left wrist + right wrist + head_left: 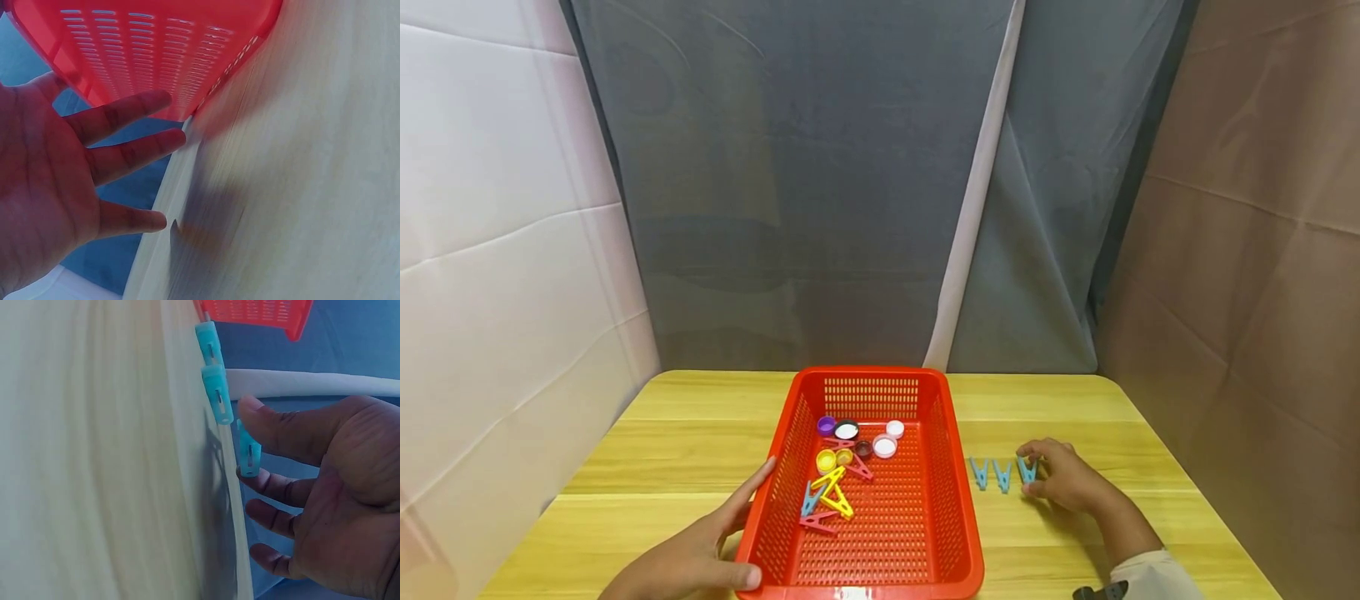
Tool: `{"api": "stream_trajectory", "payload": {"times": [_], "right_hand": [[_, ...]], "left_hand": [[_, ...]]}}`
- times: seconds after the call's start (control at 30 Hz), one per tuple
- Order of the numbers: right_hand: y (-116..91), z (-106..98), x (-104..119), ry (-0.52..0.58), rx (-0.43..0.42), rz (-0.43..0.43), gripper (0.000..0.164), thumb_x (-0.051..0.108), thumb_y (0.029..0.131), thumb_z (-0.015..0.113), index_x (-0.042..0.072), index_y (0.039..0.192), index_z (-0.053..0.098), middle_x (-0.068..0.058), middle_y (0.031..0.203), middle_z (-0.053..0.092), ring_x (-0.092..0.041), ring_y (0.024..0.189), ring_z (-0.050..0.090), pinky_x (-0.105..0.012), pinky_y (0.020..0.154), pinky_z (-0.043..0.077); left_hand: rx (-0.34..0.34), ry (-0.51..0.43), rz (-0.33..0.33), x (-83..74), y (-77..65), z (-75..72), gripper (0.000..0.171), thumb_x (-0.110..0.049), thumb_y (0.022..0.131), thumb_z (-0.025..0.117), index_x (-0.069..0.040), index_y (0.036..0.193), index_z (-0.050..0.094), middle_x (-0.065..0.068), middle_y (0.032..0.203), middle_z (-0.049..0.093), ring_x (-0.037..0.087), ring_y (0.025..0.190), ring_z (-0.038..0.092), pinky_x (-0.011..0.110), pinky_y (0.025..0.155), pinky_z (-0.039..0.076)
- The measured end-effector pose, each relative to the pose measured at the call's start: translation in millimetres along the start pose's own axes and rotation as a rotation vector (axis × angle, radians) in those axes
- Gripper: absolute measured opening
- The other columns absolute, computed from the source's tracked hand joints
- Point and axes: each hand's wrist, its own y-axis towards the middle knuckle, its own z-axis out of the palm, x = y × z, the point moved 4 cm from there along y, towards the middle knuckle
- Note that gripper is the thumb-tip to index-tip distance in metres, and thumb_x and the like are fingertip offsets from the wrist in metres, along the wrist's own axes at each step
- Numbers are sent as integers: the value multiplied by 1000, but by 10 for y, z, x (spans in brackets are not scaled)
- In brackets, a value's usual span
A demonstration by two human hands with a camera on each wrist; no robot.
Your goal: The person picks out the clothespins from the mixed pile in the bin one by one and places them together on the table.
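Observation:
My right hand (1067, 479) pinches a blue clothespin (1027, 470) between thumb and fingers, at the right end of a short row. Left of it lie a second blue clothespin (1003, 476) and a third one (979, 473), both with their legs pointing away from me. The right wrist view has the held clothespin (250, 453) between thumb and fingertip, the other fingers loosely bent. My left hand (700, 542) is at the left side of a red plastic basket (958, 467), thumb at the near corner. Its fingers (128, 119) are spread and fairly straight.
In the basket, yellow clothespins (838, 502), pink ones (818, 522) and a blue one (811, 498) lie along the left, below several round caps (884, 446). The wooden table (647, 467) is bounded by a grey curtain (790, 208) behind and fabric at both sides.

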Motion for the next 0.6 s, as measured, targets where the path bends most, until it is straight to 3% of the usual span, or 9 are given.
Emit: {"api": "stream_trajectory", "payload": {"times": [0.33,0.6], "right_hand": [[16,35,-52,-29,22,0,48,6,82,94,6,125,73,-9,115,68,-33,116,55,-61,104,51],[-8,53,-32,-44,28,-6,47,10,84,93,9,126,73,-7,116,67,-31,115,50,-55,99,52]], "left_hand": [[2,-2,11,-9,-18,10,105,-32,107,71,-54,171,-10,29,177,11,35,143,57,56,108,62],[6,0,12,2,-6,1,104,-33,107,70,-53,171,-10,29,177,11,35,143,57,54,109,62]]}}
